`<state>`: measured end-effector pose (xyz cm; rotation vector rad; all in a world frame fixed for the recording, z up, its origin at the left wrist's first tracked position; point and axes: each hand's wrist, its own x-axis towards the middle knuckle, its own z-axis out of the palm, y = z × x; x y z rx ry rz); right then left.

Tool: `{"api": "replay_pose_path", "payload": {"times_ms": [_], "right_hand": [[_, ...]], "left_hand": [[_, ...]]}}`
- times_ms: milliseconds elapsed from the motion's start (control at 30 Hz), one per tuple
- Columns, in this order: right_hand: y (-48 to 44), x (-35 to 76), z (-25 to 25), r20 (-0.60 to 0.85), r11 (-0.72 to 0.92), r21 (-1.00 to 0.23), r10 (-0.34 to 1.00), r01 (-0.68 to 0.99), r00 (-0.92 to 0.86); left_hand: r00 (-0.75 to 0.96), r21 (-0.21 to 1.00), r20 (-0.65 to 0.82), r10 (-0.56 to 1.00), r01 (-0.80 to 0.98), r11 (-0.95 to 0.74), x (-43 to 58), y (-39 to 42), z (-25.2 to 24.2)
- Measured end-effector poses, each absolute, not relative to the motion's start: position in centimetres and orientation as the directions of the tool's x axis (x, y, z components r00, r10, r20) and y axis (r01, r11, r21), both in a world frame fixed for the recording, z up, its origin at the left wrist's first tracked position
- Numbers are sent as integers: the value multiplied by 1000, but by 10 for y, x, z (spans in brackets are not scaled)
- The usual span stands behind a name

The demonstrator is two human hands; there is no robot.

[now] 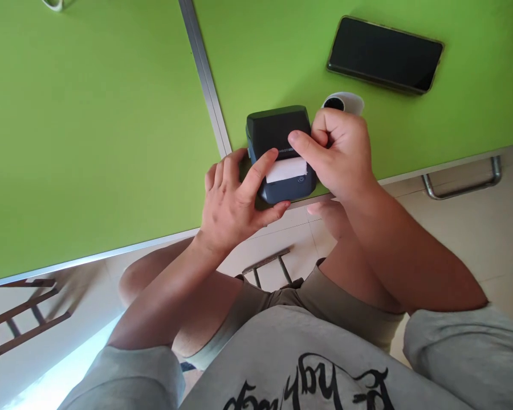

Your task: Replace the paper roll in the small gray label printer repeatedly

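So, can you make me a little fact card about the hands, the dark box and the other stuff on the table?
Dark box: near the table edge, power symbol on front
White paper: strip across the box's top
Left hand: at the box's left, index finger beside the paper
Right hand: at the box's right, thumb over its top
Phone: lying flat, screen dark
White object: partly behind the right hand
Table: green

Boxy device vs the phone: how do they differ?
The boxy device is thick; the phone is a flat slab.
The left hand holds the device; no hand touches the phone.
White paper shows on the device; the phone has a dark screen.
Both are mostly dark.
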<state>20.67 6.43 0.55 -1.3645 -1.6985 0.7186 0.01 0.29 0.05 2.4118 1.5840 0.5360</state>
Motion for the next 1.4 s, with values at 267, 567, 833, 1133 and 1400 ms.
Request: {"api": "replay_pose_path", "payload": {"times_ms": [267, 567, 833, 1133, 1400], "right_hand": [[65, 212, 23, 181, 250, -837, 966, 487, -185], [64, 210, 31, 165, 244, -862, 964, 444, -209], [57, 204, 11, 245, 234, -810, 968, 537, -52], [49, 200, 12, 302, 277, -815, 953, 509, -35], [48, 200, 14, 300, 283, -824, 953, 491, -45]], "left_hand": [[355, 351, 194, 915, 846, -402, 3, 3, 2], [352, 350, 184, 917, 849, -396, 3, 3, 0], [359, 321, 202, 911, 855, -408, 1, 4, 0], [335, 368, 241, 911, 837, -405, 3, 3, 1], [278, 377, 234, 931, 857, -351, 3, 4, -3]]}}
